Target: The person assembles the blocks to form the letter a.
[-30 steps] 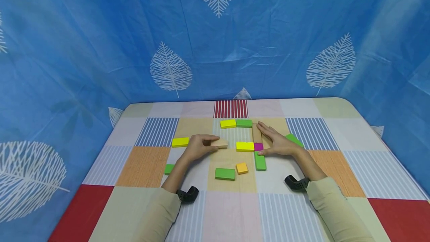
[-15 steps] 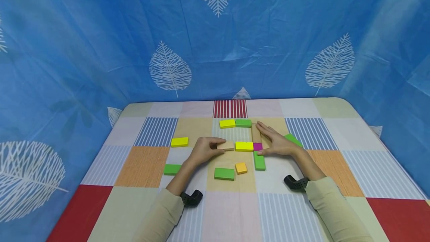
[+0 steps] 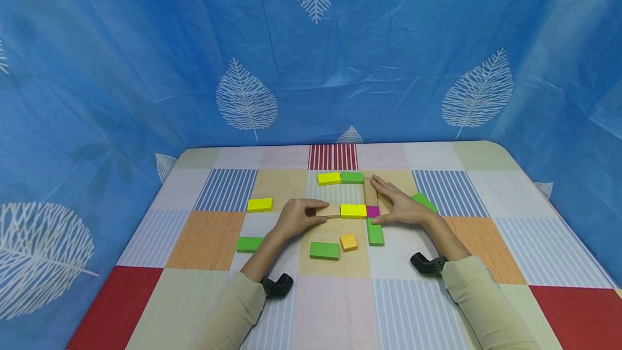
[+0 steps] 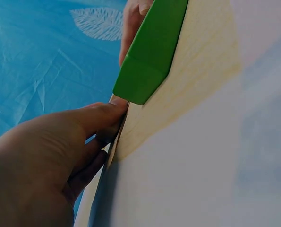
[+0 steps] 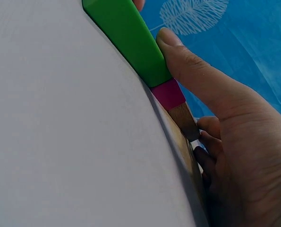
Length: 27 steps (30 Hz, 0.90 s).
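My left hand (image 3: 295,216) pinches a plain wooden block (image 3: 328,211) between thumb and fingers. The block's right end meets a yellow block (image 3: 353,211), whose other end touches a small magenta block (image 3: 372,211). My right hand (image 3: 402,206) lies with fingers spread along a column of blocks. Its fingertips touch an upright-running plain wooden block (image 3: 370,192), while its thumb rests at the green block (image 3: 376,234) below the magenta one. In the right wrist view the thumb touches that green block (image 5: 131,42). The left wrist view mostly hides the pinched block.
A yellow block (image 3: 329,178) and a green block (image 3: 352,177) join at the column's top. Loose about lie a green block (image 3: 324,251), an orange block (image 3: 349,242), a yellow block (image 3: 259,205), another green block (image 3: 249,244), and a green one (image 3: 425,202) partly behind my right hand.
My left hand has slid the wooden block rightward until it meets the yellow block. My right hand has stayed in place.
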Each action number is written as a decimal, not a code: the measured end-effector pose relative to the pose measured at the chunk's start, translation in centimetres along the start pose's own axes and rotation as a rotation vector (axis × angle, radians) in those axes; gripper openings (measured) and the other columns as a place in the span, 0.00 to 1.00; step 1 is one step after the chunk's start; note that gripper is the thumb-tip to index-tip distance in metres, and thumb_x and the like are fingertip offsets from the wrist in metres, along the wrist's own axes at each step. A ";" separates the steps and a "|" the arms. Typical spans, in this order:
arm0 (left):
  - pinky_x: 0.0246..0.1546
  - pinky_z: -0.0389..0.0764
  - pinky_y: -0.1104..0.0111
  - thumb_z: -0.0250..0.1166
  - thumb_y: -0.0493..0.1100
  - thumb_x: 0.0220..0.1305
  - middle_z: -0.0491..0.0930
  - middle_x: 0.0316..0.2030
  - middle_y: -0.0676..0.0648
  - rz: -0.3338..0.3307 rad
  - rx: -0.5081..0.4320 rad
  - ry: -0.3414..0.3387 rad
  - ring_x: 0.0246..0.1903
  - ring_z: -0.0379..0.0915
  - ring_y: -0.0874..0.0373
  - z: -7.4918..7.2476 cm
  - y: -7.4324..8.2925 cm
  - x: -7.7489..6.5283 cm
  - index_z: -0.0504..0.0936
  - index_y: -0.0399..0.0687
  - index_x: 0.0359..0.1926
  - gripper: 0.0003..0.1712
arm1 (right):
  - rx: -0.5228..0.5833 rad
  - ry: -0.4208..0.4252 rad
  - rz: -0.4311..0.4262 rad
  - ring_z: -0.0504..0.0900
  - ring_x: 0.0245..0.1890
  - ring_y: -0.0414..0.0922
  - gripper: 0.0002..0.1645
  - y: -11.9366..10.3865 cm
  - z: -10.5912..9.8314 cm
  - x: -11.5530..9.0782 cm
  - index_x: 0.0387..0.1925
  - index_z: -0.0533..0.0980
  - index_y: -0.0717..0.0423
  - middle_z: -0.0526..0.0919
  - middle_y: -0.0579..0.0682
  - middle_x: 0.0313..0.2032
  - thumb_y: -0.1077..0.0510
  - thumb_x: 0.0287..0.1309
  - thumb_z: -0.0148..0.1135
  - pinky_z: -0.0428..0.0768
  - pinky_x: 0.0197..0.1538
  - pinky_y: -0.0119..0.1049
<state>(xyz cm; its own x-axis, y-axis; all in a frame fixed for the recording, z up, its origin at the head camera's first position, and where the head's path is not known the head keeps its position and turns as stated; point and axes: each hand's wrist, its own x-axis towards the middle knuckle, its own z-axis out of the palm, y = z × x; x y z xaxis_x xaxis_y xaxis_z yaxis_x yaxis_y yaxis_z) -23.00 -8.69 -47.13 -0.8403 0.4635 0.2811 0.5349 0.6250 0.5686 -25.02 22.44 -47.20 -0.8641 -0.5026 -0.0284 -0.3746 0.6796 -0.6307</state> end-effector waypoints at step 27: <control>0.49 0.76 0.69 0.71 0.44 0.51 0.82 0.44 0.50 0.139 -0.011 0.165 0.47 0.77 0.59 0.0 3.4 -1.0 0.83 0.47 0.47 0.19 | 0.010 -0.001 -0.025 0.36 0.68 0.62 0.65 0.0 -0.1 -0.1 0.72 0.44 0.48 0.39 0.49 0.72 0.36 0.40 0.70 0.43 0.63 0.64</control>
<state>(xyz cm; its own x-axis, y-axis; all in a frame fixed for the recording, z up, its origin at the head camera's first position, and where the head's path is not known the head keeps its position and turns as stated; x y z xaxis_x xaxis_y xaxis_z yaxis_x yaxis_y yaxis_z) -20.32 -7.05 -45.46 -0.7620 0.4348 0.4798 0.6464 0.5551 0.5235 -24.98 22.57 -47.16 -0.8542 -0.5198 -0.0137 -0.3923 0.6615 -0.6392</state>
